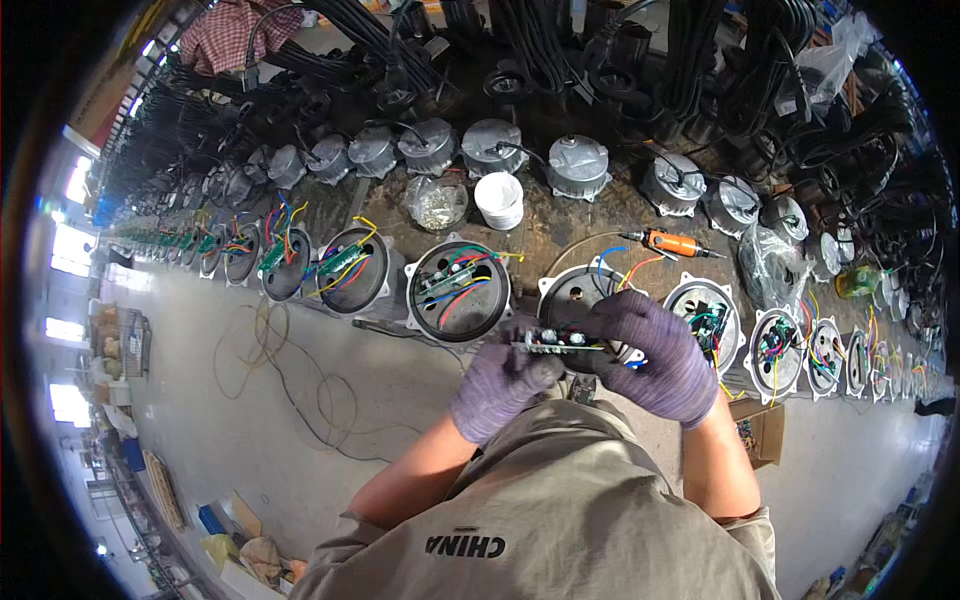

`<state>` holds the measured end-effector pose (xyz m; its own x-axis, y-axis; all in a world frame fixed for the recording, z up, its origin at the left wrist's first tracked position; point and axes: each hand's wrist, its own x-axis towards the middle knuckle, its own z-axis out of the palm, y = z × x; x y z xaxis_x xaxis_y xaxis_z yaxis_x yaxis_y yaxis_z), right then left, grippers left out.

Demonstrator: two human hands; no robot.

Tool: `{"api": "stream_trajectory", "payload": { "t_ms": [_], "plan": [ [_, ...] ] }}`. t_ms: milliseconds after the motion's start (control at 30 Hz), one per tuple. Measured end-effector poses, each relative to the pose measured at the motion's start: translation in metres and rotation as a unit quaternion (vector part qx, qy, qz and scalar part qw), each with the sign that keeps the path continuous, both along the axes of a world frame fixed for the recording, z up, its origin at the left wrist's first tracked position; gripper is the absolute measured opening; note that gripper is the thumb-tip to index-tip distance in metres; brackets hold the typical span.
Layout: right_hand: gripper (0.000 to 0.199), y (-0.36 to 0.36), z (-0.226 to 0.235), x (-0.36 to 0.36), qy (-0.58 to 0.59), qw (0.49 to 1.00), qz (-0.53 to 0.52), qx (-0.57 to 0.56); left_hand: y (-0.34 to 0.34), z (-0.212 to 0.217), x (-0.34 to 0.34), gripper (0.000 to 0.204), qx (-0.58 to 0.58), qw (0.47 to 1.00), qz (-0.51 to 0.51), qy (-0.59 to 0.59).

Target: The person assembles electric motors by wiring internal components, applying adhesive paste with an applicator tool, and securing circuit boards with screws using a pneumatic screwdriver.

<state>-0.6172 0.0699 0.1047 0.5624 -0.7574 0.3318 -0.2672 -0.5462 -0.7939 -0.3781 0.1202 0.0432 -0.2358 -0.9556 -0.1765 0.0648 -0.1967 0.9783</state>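
Observation:
Both my hands wear purple-grey knit gloves and meet in front of my chest. Between them is a small circuit board (556, 347) with upright components, its edge toward me. My left hand (503, 378) pinches the board's left end, and my right hand (655, 350) grips its right end from above. Just beyond them sits a round metal motor housing (567, 290) with blue, red and yellow wires, partly covered by my right hand. Left of it, another housing (460, 290) has a green board and coloured wires inside.
An orange power screwdriver (672, 243) lies on the bench behind the housings. A white tub (499, 200) stands beside a clear bag of small parts (436, 203). Metal covers (578, 167) line the back, before bundled black cables (545, 50). Right of me, a cardboard box (762, 432) sits low.

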Motion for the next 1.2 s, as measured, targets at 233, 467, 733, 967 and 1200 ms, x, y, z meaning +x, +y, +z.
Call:
{"api": "stream_trajectory", "payload": {
  "t_ms": [233, 467, 733, 967, 1200],
  "plan": [
    [0.034, -0.024, 0.013, -0.007, 0.023, 0.996, 0.075, -0.041, -0.009, 0.023, 0.021, 0.053, -0.349, 0.898, 0.06, -0.26],
    [0.028, -0.009, -0.009, -0.008, -0.03, 0.999, 0.044, 0.009, -0.002, 0.017, 0.019, 0.043, -0.424, 0.854, 0.027, -0.299],
    [0.033, -0.012, -0.001, 0.007, -0.023, 0.999, 0.049, -0.001, -0.005, 0.012, 0.019, 0.032, -0.424, 0.858, -0.015, -0.291],
    [0.033, 0.0, 0.0, 0.012, -0.078, 0.995, 0.009, 0.058, 0.0, -0.001, 0.021, 0.025, -0.287, 0.947, -0.003, -0.147],
    [0.028, 0.009, 0.01, 0.031, -0.015, 0.966, -0.081, 0.244, 0.003, -0.005, 0.021, 0.039, -0.248, 0.958, 0.0, -0.141]
  ]
}}
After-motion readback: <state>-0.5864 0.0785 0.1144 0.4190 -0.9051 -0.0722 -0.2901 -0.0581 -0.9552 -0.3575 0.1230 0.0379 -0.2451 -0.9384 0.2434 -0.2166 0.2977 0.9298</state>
